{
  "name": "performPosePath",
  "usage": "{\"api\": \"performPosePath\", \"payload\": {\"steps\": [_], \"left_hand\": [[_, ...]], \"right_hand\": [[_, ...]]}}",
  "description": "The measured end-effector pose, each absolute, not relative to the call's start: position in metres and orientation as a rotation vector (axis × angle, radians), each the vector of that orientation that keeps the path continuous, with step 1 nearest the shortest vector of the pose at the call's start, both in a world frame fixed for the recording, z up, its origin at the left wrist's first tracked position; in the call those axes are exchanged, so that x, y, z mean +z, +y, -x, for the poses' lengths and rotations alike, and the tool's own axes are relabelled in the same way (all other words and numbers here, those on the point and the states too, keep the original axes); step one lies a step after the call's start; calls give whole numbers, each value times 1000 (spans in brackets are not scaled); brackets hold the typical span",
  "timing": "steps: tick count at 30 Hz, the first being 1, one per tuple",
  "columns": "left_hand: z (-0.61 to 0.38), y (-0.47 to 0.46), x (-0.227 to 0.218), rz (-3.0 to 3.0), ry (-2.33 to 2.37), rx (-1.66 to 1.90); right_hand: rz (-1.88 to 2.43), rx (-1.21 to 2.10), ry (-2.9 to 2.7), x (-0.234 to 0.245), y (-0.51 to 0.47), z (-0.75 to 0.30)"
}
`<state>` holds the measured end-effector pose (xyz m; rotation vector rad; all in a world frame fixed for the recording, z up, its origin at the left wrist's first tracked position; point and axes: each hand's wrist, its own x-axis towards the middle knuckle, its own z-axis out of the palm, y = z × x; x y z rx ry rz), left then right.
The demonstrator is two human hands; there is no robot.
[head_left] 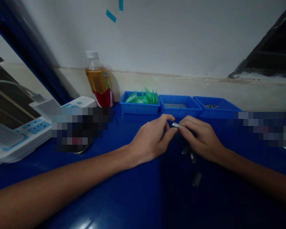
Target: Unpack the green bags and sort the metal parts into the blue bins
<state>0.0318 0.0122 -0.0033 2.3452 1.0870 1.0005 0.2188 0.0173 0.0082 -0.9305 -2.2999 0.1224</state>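
A small, shiny, bar-like metal piece (176, 125) is held between my two hands above the blue table (124, 194). My right hand (203, 138) pinches its right end with thumb and forefinger. My left hand (151, 140) is curled round the other end, thumb just below it and forefinger arched above. Under the right hand lie two dark, shiny metal pieces, one (186, 149) by the fingers and another (193, 157) beside it. Nearer to me is a third dark metal piece (196, 179). What these pieces are is too dim to tell.
Along the wall stand three blue trays: one (140, 109) with green plastic pieces, one (181, 112) with thin rods, one (214, 113) with small metal parts. A drink bottle (100, 84) stands left of them. A power strip (35, 130) with plugs occupies the left side; blurred patches flank both sides.
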Motion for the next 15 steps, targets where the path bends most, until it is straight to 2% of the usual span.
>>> {"api": "performPosePath", "payload": {"steps": [5,10,15], "left_hand": [[-33,8,0,-2564,980,1025],[-37,4,6,-2521,1030,1063],[-37,4,3,-2479,1002,1040]], "right_hand": [[971,219,-2301,16,3,-224],[1044,85,-2173,14,-5,-229],[914,15,-2233,12,-8,-227]]}}
